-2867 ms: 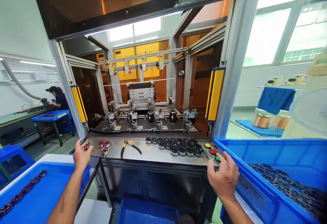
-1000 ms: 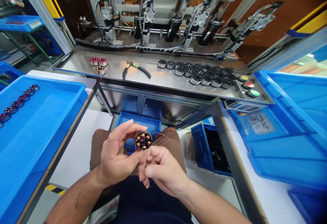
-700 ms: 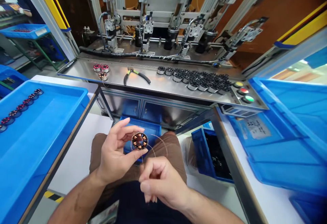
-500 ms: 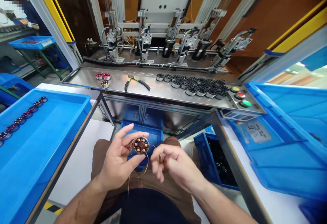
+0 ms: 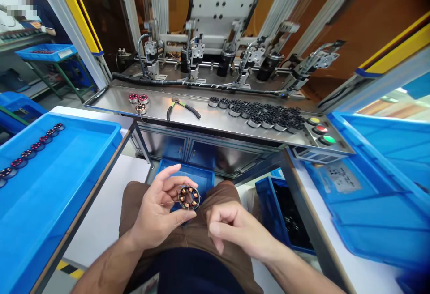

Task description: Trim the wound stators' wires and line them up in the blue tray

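Ring (image 5: 194,202) pinched in my left hand (image 5: 156,218)!
My right hand (image 5: 237,227) curls just right of it, apart; whether that grip holds anything, I can't tell.

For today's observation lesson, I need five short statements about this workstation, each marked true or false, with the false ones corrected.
1. The left hand holds a copper-wound ring. True.
2. The pliers lie on the metal ledge with their handles spread apart. True.
3. All three push buttons are green. False: there is a yellow button, a red button and a green button.
4. A row of wound parts sits in the blue tray at the person's left. True.
5. The black parts are clustered left of the pliers. False: the cluster of black parts is to their right.
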Action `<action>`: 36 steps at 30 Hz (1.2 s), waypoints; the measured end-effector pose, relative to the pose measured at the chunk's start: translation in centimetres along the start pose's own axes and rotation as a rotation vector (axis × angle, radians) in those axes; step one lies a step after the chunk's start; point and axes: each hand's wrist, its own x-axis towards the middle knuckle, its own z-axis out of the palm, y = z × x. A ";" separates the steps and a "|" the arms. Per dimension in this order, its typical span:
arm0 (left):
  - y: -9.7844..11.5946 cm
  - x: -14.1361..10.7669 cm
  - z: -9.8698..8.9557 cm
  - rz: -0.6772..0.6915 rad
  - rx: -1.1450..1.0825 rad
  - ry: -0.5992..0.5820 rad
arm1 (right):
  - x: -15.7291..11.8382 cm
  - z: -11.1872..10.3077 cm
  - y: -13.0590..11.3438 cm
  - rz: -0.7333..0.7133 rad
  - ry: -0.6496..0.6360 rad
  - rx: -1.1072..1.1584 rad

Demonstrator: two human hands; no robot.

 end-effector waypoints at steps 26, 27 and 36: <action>-0.4 -0.2 0.4 -0.188 -0.233 -0.105 | 0.6 2.9 -1.3 -0.406 0.352 -0.090; -0.5 -0.2 0.4 -0.200 -0.255 -0.110 | 0.6 2.9 -1.3 -0.421 0.363 -0.098; -1.5 0.1 1.6 -0.177 -0.234 0.068 | 0.7 3.3 -0.3 -0.501 0.404 -0.218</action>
